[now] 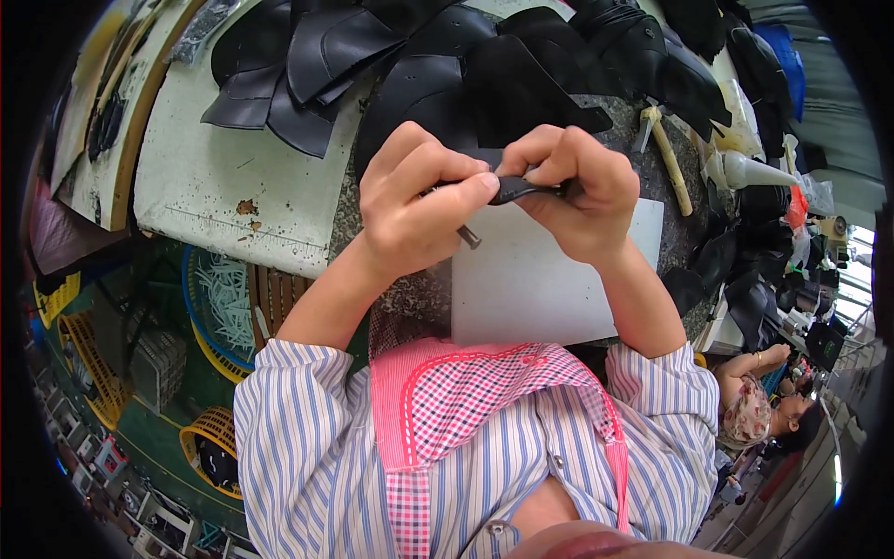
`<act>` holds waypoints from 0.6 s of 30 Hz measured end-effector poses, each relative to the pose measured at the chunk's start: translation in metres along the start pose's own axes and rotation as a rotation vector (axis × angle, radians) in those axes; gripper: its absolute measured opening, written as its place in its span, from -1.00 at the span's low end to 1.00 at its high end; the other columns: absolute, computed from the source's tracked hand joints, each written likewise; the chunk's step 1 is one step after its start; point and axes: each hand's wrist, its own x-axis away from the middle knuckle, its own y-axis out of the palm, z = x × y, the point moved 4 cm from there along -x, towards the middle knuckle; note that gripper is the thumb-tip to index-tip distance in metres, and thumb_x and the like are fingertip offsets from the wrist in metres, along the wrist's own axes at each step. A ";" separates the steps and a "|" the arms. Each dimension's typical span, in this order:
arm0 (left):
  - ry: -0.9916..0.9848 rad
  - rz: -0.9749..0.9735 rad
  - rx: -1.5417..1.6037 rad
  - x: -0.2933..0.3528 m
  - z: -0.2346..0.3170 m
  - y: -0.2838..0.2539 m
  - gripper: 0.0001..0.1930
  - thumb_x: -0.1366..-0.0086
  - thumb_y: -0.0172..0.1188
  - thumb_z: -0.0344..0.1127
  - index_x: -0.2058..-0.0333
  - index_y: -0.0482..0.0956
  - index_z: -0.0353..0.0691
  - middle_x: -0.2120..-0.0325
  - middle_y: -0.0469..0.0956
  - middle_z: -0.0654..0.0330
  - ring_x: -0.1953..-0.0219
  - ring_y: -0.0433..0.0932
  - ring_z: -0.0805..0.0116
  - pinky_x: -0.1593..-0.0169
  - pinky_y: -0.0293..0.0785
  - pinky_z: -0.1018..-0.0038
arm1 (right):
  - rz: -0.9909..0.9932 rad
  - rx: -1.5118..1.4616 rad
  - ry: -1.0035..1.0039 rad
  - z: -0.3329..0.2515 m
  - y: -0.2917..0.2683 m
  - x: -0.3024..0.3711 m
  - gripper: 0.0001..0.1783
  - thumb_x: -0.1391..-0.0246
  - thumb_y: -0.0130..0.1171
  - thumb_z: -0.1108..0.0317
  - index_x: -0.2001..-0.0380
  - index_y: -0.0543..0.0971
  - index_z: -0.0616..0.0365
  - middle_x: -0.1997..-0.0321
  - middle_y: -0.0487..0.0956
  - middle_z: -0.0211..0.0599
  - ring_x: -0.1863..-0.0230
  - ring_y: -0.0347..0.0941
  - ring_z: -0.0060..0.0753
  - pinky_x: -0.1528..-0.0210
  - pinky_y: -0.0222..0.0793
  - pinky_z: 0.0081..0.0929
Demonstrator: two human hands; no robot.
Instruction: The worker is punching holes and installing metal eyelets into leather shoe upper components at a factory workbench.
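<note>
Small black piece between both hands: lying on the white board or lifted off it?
Lifted. The black piece is pinched between left hand and right hand, above the white board.

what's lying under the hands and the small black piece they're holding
A pale grey rectangular board lies beneath the left hand, the right hand and the small black leather piece, resting on a speckled stone slab. The hands cover its upper edge.
</note>
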 end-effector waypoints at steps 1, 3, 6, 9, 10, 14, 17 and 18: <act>0.003 -0.003 0.006 -0.001 -0.002 0.001 -0.76 0.38 0.22 -0.52 0.58 0.49 -0.22 0.65 0.42 0.23 0.65 0.29 0.39 0.65 0.19 0.61 | 0.006 0.004 0.001 0.000 -0.002 -0.001 -0.73 0.40 0.21 0.63 0.63 0.30 0.25 0.53 0.47 -0.13 0.48 0.40 -0.41 0.47 0.32 -0.61; 0.093 -0.007 -0.025 -0.003 -0.002 0.004 -0.78 0.39 0.20 -0.49 0.60 0.50 -0.20 0.66 0.40 0.25 0.65 0.27 0.40 0.65 0.17 0.61 | -0.073 -0.174 0.138 0.008 -0.004 -0.005 -0.73 0.34 0.21 0.62 0.61 0.28 0.25 0.51 0.46 -0.16 0.47 0.35 -0.51 0.42 0.28 -0.66; 0.049 -0.008 0.023 0.000 -0.005 0.005 -0.79 0.37 0.19 -0.50 0.60 0.51 -0.19 0.66 0.41 0.25 0.65 0.28 0.39 0.65 0.18 0.60 | -0.131 -0.261 0.172 0.014 -0.004 -0.008 -0.73 0.37 0.20 0.62 0.63 0.29 0.22 0.45 0.44 -0.24 0.42 0.33 -0.53 0.39 0.26 -0.63; 0.008 0.000 -0.010 -0.007 -0.003 0.002 -0.78 0.37 0.19 -0.52 0.58 0.52 -0.20 0.66 0.42 0.26 0.64 0.31 0.40 0.64 0.20 0.61 | -0.145 -0.174 0.096 0.005 -0.005 -0.014 -0.73 0.41 0.16 0.65 0.63 0.28 0.20 0.39 0.43 -0.28 0.37 0.34 -0.47 0.39 0.25 -0.59; 0.011 0.001 -0.006 -0.007 -0.001 0.003 -0.78 0.37 0.19 -0.52 0.58 0.52 -0.20 0.66 0.42 0.26 0.64 0.31 0.40 0.64 0.20 0.61 | -0.159 -0.161 0.042 0.003 -0.006 -0.015 -0.73 0.41 0.16 0.66 0.64 0.28 0.19 0.41 0.43 -0.27 0.39 0.34 -0.44 0.41 0.24 -0.58; -0.130 0.006 0.086 -0.005 0.001 0.007 -0.71 0.41 0.20 -0.57 0.54 0.51 -0.22 0.67 0.44 0.25 0.64 0.33 0.39 0.63 0.22 0.60 | -0.194 -0.031 -0.030 -0.006 -0.011 -0.014 -0.71 0.45 0.17 0.66 0.69 0.26 0.18 0.46 0.44 -0.23 0.48 0.36 -0.39 0.48 0.28 -0.60; -0.149 0.010 0.159 -0.006 0.000 0.010 -0.71 0.33 0.20 -0.60 0.49 0.50 -0.27 0.64 0.47 0.21 0.63 0.34 0.39 0.61 0.24 0.60 | -0.138 0.128 -0.089 -0.015 -0.017 -0.016 -0.72 0.55 0.16 0.67 0.72 0.28 0.21 0.53 0.46 -0.16 0.54 0.40 -0.37 0.53 0.31 -0.62; -0.209 0.019 0.250 -0.010 0.001 0.010 -0.77 0.24 0.20 -0.59 0.48 0.50 -0.27 0.62 0.47 0.21 0.63 0.34 0.40 0.58 0.24 0.62 | -0.100 0.166 -0.142 -0.022 -0.021 -0.019 -0.73 0.57 0.14 0.68 0.71 0.29 0.23 0.54 0.47 -0.15 0.55 0.40 -0.36 0.54 0.31 -0.62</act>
